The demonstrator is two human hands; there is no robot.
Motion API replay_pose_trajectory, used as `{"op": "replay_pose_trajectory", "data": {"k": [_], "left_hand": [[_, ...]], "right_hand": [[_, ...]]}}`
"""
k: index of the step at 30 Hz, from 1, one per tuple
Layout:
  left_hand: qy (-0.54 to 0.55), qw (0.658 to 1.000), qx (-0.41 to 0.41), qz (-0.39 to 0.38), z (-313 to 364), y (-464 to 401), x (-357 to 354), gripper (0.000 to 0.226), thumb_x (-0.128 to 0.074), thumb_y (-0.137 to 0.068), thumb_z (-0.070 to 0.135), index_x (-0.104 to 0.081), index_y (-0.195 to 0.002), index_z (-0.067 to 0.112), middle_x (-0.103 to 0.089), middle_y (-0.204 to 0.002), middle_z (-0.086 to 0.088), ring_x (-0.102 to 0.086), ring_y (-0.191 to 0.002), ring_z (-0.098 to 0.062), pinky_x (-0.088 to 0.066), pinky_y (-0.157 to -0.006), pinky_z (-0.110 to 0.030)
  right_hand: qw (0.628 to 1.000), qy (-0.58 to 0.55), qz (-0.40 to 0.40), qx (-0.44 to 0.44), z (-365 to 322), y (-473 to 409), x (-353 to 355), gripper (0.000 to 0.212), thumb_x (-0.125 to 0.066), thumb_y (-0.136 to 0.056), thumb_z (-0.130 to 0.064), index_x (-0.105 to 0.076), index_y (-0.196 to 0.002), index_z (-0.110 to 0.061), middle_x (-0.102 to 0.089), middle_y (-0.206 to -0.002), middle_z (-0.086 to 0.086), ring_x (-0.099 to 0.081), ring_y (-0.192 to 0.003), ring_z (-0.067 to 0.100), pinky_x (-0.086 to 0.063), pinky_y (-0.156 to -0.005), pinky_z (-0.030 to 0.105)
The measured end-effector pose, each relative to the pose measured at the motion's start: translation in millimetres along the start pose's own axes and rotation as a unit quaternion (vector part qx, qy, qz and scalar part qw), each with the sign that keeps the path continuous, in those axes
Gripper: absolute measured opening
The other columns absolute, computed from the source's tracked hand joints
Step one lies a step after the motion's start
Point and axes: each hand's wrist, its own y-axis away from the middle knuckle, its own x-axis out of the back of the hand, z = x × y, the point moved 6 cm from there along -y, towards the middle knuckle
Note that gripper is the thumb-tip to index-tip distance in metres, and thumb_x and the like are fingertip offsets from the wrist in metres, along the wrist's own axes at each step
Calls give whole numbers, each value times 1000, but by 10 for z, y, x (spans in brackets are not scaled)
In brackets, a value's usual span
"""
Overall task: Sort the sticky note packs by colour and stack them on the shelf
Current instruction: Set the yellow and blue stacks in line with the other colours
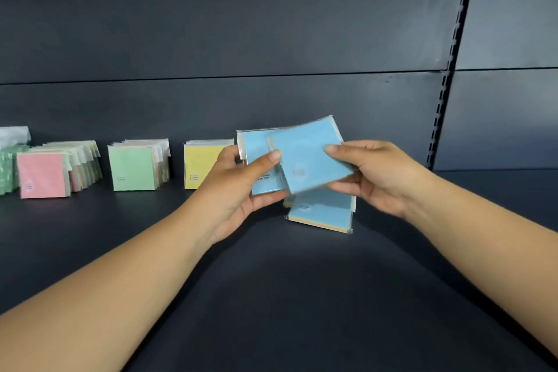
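Two blue packs held up over the shelf (271,296), mid-frame, above a third blue pack. Front blue pack (311,160) tilted, its top edge leaning right, pinched at its right edge by the right hand (371,175): thumb on the face, fingers curled behind. Rear blue pack (256,148) sits more upright, partly covered by the front one; left hand (238,187) grips it, thumb across its face, fingers under the lower edge. The two packs overlap and appear to touch; slight motion blur on the front one.

Directly below and just behind the hands: lying blue pack (320,210) flat on the shelf, wrapper edge toward the camera, partly hidden by the held packs. Judged to be the start of the blue pile, so the drop point lies straight down, equally near both hands.

Leftward along the shelf back, standing rows: yellow packs (199,166), partly masked by the left hand; green packs (134,167); pink packs (43,175) with mixed pale ones behind; more green at the frame's far left edge, blurred.

Nothing stands between the hands and the lying pack. Slotted upright (453,69) well to the right.

Risk, as a judgement: slick wrappers, the packs could slide when stacked askew.
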Motion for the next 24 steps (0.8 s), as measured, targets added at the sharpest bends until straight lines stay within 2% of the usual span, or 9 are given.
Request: {"op": "replay_pose_trajectory", "data": {"k": [3, 5, 7, 10, 12, 16, 21, 23, 24], "left_hand": [[27, 1000, -12, -5, -2, 29, -47, 19, -62, -83, 6, -52, -95, 16, -71, -92, 0, -71, -80, -15, -60, -64, -32], [25, 1000, -16, 1, -35, 32, -62, 23, -62, -83, 2, -50, -97, 16, -69, -95, -1, -70, -84, -18, -60, -66, -33], [20, 1000, -16, 5, -61, 27, -68, 24, -61, -83, 0, -49, -96, 16, -67, -97, -3, -68, -87, -20, -60, -66, -33], [19, 1000, -20, 0, -56, 15, -64, 25, -58, -85, -3, -48, -97, 17, -66, -101, -5, -67, -92, -23, -60, -67, -34], [25, 1000, -15, -8, -51, 16, -66, 26, -54, -86, -6, -48, -98, 17, -66, -103, -6, -67, -93, -24, -60, -69, -35], [30, 999, 14, -18, -89, 33, -85, 24, -52, -86, -7, -49, -98, 14, -66, -101, -7, -68, -87, -23, -60, -67, -35], [4, 999, 26, -22, -126, 26, -88, 27, -50, -87, -8, -50, -100, 15, -65, -104, -6, -67, -88, -23, -60, -64, -35], [3, 999, 37, -27, -144, 23, -75, 32, -49, -85, -12, -49, -102, 15, -64, -108, -7, -66, -92, -26, -60, -66, -39], [2, 999, 44, -32, -154, 24, -72, 34, -49, -85, -13, -49, -103, 15, -64, -110, -8, -66, -94, -27, -59, -67, -40]], "right_hand": [[996, -71, 25, 41, 45, 3, -118, 12, -62, -86, -11, -62, -75, -8, -70, -58, -2, -67, -51, 8, -55, -51, 19], [996, -36, 26, 77, 82, 8, -194, 14, -63, -87, -13, -64, -73, -8, -69, -62, -2, -66, -54, 7, -56, -55, 18], [991, 45, 45, 116, 80, 26, -212, 16, -64, -86, -19, -66, -73, -9, -67, -67, 0, -62, -57, 9, -54, -55, 16], [981, 104, 71, 151, 49, 38, -194, 15, -66, -85, -24, -67, -73, -13, -66, -72, -1, -60, -62, 11, -52, -61, 18], [981, 107, 74, 143, 61, 17, -180, 12, -67, -83, -23, -63, -75, -15, -65, -75, -1, -61, -68, 13, -54, -69, 24], [988, 97, 54, 106, 128, -13, -187, 16, -70, -81, -21, -56, -79, -14, -63, -81, 1, -64, -75, 16, -57, -75, 31], [990, 101, 51, 80, 167, -40, -144, 35, -75, -76, -19, -45, -93, -13, -56, -83, 1, -62, -77, 17, -57, -75, 36], [990, 116, 43, 74, 147, -39, -117, 45, -75, -75, -18, -40, -104, -18, -53, -83, -1, -59, -72, 14, -54, -70, 33], [987, 141, 32, 77, 138, -32, -122, 43, -74, -76, -19, -41, -104, -21, -54, -84, 0, -59, -73, 13, -52, -67, 30]]}}
